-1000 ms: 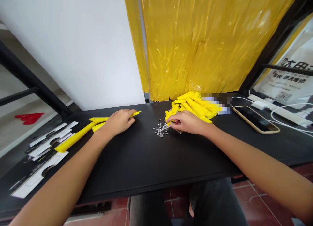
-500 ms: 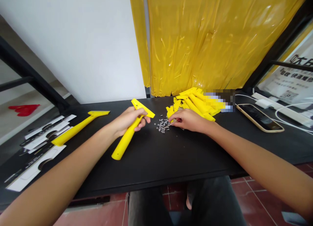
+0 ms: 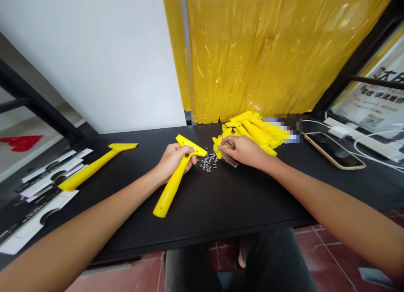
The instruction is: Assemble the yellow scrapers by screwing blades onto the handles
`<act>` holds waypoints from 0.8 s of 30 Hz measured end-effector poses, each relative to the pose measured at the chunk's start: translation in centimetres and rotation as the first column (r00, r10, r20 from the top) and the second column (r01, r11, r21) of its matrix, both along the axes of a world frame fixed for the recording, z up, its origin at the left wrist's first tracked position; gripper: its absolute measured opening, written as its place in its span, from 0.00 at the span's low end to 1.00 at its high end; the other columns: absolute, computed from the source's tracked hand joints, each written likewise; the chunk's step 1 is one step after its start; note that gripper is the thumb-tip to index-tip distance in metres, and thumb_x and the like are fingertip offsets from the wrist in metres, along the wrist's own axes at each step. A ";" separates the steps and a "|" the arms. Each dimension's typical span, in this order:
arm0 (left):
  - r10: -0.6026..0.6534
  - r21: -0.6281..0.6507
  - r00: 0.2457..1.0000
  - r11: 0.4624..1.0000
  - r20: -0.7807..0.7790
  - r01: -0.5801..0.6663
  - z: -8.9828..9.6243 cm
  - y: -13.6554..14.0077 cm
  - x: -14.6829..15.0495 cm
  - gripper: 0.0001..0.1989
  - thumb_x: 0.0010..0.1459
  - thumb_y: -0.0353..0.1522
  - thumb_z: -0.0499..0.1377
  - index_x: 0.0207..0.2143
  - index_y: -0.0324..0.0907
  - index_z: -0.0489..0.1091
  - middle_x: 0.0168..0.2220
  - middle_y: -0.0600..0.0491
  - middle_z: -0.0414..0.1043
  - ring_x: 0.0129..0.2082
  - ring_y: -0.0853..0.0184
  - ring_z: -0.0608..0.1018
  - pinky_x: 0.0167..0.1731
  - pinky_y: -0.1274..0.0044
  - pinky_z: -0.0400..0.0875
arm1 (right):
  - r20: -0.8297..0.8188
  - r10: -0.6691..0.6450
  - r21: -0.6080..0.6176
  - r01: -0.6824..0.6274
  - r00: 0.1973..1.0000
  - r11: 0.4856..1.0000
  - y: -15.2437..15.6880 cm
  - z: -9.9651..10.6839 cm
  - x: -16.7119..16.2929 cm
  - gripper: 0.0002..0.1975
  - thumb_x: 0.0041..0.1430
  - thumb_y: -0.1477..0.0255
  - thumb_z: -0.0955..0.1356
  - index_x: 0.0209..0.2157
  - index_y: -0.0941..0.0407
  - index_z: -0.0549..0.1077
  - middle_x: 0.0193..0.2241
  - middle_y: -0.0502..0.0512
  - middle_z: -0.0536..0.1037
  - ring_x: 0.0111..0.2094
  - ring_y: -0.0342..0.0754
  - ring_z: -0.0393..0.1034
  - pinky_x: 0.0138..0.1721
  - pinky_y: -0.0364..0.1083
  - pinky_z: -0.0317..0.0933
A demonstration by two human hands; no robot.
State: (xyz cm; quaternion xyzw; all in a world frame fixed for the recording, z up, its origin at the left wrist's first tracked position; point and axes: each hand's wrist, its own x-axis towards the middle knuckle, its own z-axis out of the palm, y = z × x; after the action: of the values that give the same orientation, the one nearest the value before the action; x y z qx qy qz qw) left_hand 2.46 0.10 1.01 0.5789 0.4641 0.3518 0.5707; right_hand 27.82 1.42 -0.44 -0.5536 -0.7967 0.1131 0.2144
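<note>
My left hand (image 3: 176, 159) is closed around the neck of a yellow plastic scraper (image 3: 170, 189), thumb on its wide head. The handle slants down toward the table's front edge. In the pinched fingers of my right hand (image 3: 244, 150) is a slim metal shaft, apparently a screwdriver (image 3: 222, 146); its handle is mostly hidden by the hand. Small loose screws and nuts (image 3: 208, 162) lie between my hands, close to the scraper's head. Just behind my right hand is a heap of yellow scraper parts (image 3: 252, 128), and a clear plastic piece (image 3: 230, 160) shows beneath it.
Another yellow scraper (image 3: 91, 168) rests at the left on white-and-black card sleeves (image 3: 59, 212). A phone (image 3: 334, 151) and white cables with a power strip (image 3: 362, 139) occupy the right. Yellow plastic sheeting (image 3: 252, 52) hangs behind the black table (image 3: 221, 208).
My left hand has brought the scraper slightly right and nearer, its head now beside the screws. My right hand has lifted the screwdriver's tip away from the screw pile.
</note>
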 end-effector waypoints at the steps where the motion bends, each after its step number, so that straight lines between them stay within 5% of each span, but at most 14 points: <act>1: 0.008 -0.001 1.000 1.000 -0.003 -0.008 0.0 0.0 0.0 0.16 0.56 0.37 0.58 0.18 0.39 0.70 0.12 0.52 0.64 0.12 0.71 0.64 0.13 0.78 0.57 | 0.017 -0.053 0.002 0.053 0.998 0.999 0.0 0.0 -0.1 0.19 0.63 0.53 0.66 0.41 0.54 0.77 0.23 0.53 0.75 0.25 0.48 0.65 0.28 0.47 0.49; 8: 0.118 0.015 0.988 0.993 0.103 -0.121 -0.1 -0.3 0.3 0.15 0.55 0.35 0.59 0.18 0.39 0.68 0.15 0.51 0.69 0.12 0.71 0.66 0.13 0.78 0.57 | 0.037 -0.084 0.030 0.083 0.996 0.996 0.1 -0.6 -1.0 0.22 0.60 0.47 0.67 0.38 0.53 0.75 0.27 0.56 0.79 0.28 0.52 0.69 0.28 0.47 0.49; 14: 0.015 0.055 0.996 0.998 0.091 -0.021 -0.3 -0.5 0.5 0.11 0.55 0.34 0.61 0.22 0.39 0.69 0.19 0.51 0.73 0.14 0.70 0.69 0.14 0.78 0.61 | 0.141 -0.201 0.051 0.195 0.969 0.979 0.7 -1.0 -1.6 0.29 0.57 0.43 0.66 0.42 0.55 0.75 0.33 0.64 0.79 0.33 0.59 0.72 0.30 0.49 0.51; 24: -0.096 0.055 0.994 0.994 0.049 0.093 -0.4 -0.4 0.1 0.14 0.58 0.34 0.61 0.23 0.35 0.72 0.19 0.49 0.74 0.14 0.72 0.70 0.15 0.81 0.63 | 0.169 -0.229 -0.027 0.236 0.959 0.971 0.9 -0.2 -1.4 0.18 0.58 0.54 0.67 0.39 0.54 0.76 0.31 0.58 0.80 0.33 0.54 0.72 0.29 0.47 0.53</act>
State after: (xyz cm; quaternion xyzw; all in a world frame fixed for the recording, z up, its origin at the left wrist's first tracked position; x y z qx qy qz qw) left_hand 2.60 -0.27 0.60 0.6057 0.4118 0.3513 0.5832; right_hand 26.40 2.30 -0.63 -0.6556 -0.7383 0.0598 0.1466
